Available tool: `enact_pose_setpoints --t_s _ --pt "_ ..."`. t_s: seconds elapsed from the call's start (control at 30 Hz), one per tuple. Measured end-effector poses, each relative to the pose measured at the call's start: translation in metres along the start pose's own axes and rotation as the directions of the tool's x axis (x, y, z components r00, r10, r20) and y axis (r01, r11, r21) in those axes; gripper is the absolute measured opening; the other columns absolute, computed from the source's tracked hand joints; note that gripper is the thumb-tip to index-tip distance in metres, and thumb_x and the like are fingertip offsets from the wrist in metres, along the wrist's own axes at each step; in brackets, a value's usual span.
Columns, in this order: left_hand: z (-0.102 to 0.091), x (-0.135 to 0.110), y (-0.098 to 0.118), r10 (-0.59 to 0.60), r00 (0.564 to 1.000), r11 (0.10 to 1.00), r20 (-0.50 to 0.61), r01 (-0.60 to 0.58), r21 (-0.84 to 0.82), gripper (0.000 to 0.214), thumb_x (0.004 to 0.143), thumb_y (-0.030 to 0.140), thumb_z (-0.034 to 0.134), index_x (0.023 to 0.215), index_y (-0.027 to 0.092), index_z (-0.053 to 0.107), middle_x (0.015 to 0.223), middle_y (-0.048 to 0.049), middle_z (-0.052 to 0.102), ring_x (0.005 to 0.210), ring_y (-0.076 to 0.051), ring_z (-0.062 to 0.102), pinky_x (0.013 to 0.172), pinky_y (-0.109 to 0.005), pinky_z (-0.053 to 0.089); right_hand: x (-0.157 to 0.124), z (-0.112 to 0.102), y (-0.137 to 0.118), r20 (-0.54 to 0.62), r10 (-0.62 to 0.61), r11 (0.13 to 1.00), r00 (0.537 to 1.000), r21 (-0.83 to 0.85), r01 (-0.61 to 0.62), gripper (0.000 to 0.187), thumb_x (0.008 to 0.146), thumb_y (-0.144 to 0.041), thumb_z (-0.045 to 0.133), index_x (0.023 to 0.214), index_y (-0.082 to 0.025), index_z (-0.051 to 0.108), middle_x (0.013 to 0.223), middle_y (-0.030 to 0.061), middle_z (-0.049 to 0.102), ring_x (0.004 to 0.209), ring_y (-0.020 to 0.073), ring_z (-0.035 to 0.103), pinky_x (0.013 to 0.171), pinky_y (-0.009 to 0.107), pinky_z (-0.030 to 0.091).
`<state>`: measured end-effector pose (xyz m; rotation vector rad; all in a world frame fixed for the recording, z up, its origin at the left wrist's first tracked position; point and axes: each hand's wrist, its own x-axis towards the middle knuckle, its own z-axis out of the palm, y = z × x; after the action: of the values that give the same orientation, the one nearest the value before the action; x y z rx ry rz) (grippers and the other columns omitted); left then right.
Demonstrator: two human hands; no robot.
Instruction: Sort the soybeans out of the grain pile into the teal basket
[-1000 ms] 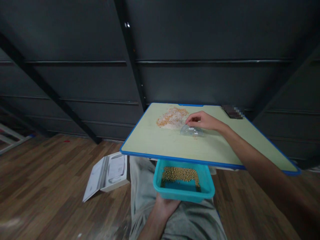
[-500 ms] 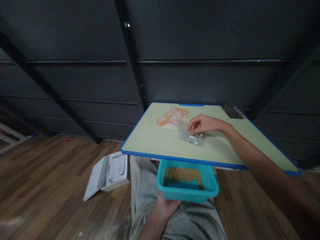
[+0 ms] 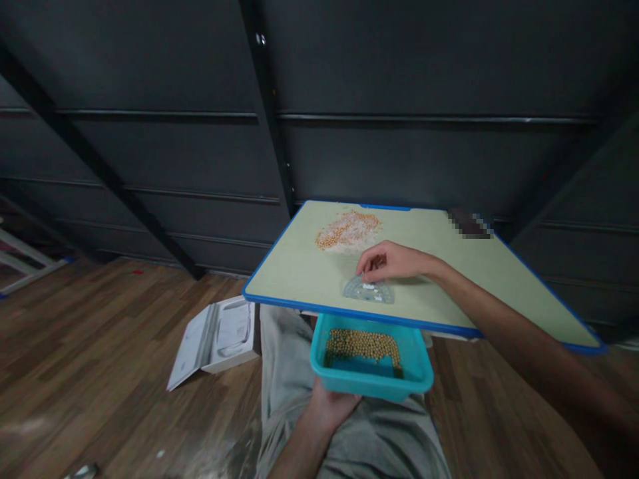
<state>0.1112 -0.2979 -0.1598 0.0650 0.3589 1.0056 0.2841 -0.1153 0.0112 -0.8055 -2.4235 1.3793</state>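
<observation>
In the head view my right hand (image 3: 387, 261) pinches the curved top of a clear protractor (image 3: 368, 291), which stands on the tabletop (image 3: 289, 279) close to its front edge. Behind it lies a pile of yellow soybeans (image 3: 348, 231) mixed with white grains that look like rice. Below the table edge, my left hand (image 3: 333, 399) supports a turquoise plastic basin (image 3: 372, 384) from underneath, over my lap; most of its fingers are hidden. Many soybeans (image 3: 367, 344) lie inside the basin, along its far and right sides.
A dark flat object (image 3: 469, 224), partly pixelated, lies at the table's far right. On the wooden floor to the left is an open white box (image 3: 227, 336). A dark panelled wall (image 3: 409, 159) rises right behind the table.
My right hand has drawn the protractor toward the table's front edge and a little left, away from the pile. The left hand still supports the basin.
</observation>
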Motion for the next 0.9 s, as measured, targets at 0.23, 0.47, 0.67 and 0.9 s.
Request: enact_pose_setpoints --t_s 0.23,0.47,0.67,0.9 --pt "-0.015 0.005 0.006 0.148 0.989 0.989 0.021 -0.148 -0.031 0.043 0.093 0.040 0.041 0.131 0.026 0.054 0.127 -0.0081 0.066 0.121 -0.029 0.058 0.108 -0.056 0.036 0.008 0.003 0.011 -0.323 -0.184 0.964 0.928 -0.242 0.107 0.021 0.086 -0.031 0.062 0.101 -0.019 0.070 0.084 0.0037 0.067 0.073 0.0138 0.057 0.066 0.028 0.044" --pt "-0.021 0.007 0.008 0.224 0.974 0.969 -0.047 -0.227 -0.100 0.038 0.091 0.039 0.043 0.124 0.030 0.060 0.120 -0.0052 0.071 0.122 -0.027 0.057 0.111 -0.053 0.033 0.012 0.004 0.012 -0.440 -0.318 0.902 0.840 -0.413 0.125 0.021 0.092 -0.031 0.057 0.107 -0.026 0.071 0.105 0.0060 0.070 0.093 0.0184 0.062 0.075 0.032 0.047" --pt "-0.023 0.009 0.010 0.297 0.947 0.939 -0.122 -0.313 -0.143 0.035 0.088 0.043 0.049 0.113 0.028 0.067 0.109 -0.0077 0.075 0.114 -0.030 0.062 0.110 -0.056 0.034 0.014 0.003 0.018 -0.534 -0.281 0.925 0.797 -0.373 0.077 0.021 0.090 -0.031 0.059 0.104 -0.024 0.072 0.103 0.0063 0.070 0.088 0.0184 0.063 0.071 0.032 0.049" --pt "-0.022 0.008 0.023 0.404 0.898 0.882 -0.175 -0.433 -0.185 0.032 0.088 0.043 0.047 0.104 0.029 0.072 0.102 -0.0059 0.077 0.109 -0.030 0.065 0.108 -0.057 0.037 0.034 -0.004 0.018 -0.677 -0.288 0.936 0.678 -0.348 0.050 0.019 0.085 -0.026 0.060 0.099 -0.019 0.073 0.097 0.0068 0.072 0.080 0.0179 0.064 0.072 0.032 0.050"
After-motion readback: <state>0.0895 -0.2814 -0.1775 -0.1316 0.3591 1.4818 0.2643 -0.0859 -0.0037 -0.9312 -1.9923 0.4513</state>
